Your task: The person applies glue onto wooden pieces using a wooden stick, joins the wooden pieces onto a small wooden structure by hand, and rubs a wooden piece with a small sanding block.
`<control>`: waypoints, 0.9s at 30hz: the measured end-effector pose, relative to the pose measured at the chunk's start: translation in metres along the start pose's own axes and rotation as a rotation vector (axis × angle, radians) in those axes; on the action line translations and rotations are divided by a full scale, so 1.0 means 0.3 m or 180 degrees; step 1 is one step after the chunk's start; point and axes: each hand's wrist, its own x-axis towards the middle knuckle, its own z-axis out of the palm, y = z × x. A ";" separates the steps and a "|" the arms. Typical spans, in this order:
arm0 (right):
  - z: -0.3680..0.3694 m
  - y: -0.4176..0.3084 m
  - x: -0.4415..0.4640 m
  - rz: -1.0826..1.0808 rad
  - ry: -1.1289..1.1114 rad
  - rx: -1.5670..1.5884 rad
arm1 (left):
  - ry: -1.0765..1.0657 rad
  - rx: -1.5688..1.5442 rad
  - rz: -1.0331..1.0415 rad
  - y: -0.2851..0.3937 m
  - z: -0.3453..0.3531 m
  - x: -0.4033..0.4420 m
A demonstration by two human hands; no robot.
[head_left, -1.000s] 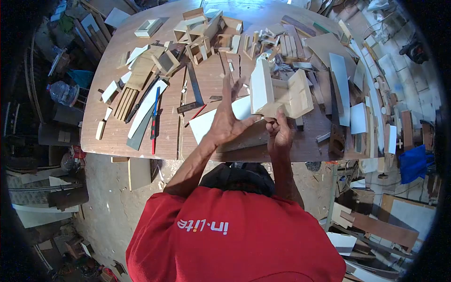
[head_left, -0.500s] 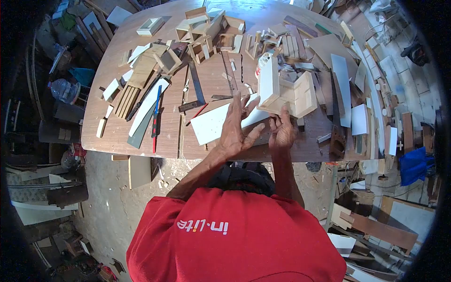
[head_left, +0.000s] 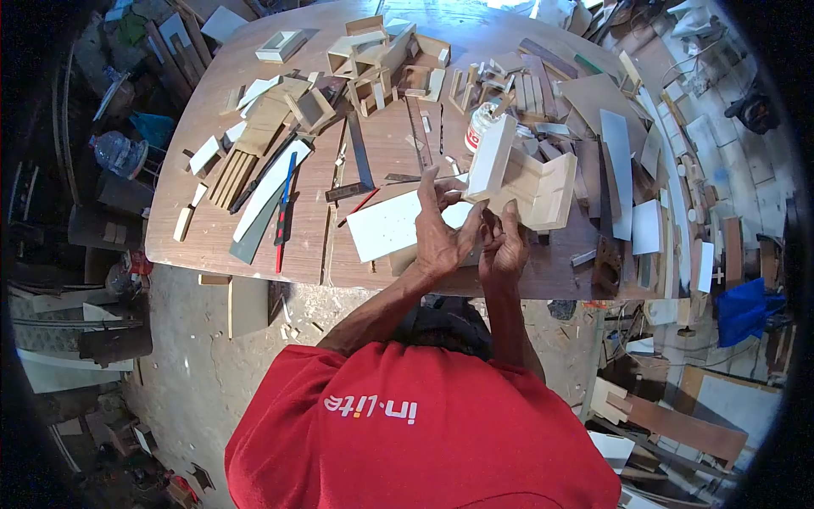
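Screening a bottle [head_left: 477, 127] partly, the wooden box [head_left: 543, 191] is seen just beside left grip [head_left: 443, 242] (spread) and right grip [head_left: 504, 250] (closure indeterminable).

A woodworking workshop, plain as day: the brown counter [head_left: 307, 229] is packed with small open wooden boxes [head_left: 371, 92] and sawn offcuts [head_left: 530, 95], and right there among them lie a metal square [head_left: 359, 151] and a thin red stick like a pencil [head_left: 362, 207], with a white bottle with a red label [head_left: 477, 129] close by! Down below, pale wood scraps [head_left: 292, 332] litter a bare, worn floor [head_left: 191, 356], and out at the edges it's timber again, leaning boards [head_left: 175, 56] on the far left, heaped planks [head_left: 691, 427] on the right!
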 end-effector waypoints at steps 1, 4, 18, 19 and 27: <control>-0.004 0.001 0.002 0.0063 -0.0012 0.0019 | 0.0016 0.0003 0.0002 -0.008 0.002 -0.002; 0.020 -0.012 -0.012 0.0136 0.0098 0.0051 | -0.0048 -0.0250 0.0002 -0.014 0.002 -0.005; -0.022 0.012 0.009 0.0158 0.0070 0.0017 | -0.0005 -0.0079 0.0104 -0.032 0.008 -0.008; -0.030 0.014 0.010 0.0166 0.0003 0.0007 | -0.0008 -0.0079 0.0105 -0.031 0.007 -0.007; -0.010 -0.005 0.003 0.0016 0.0377 -0.0539 | -0.0126 -0.0340 -0.0700 0.004 -0.006 0.000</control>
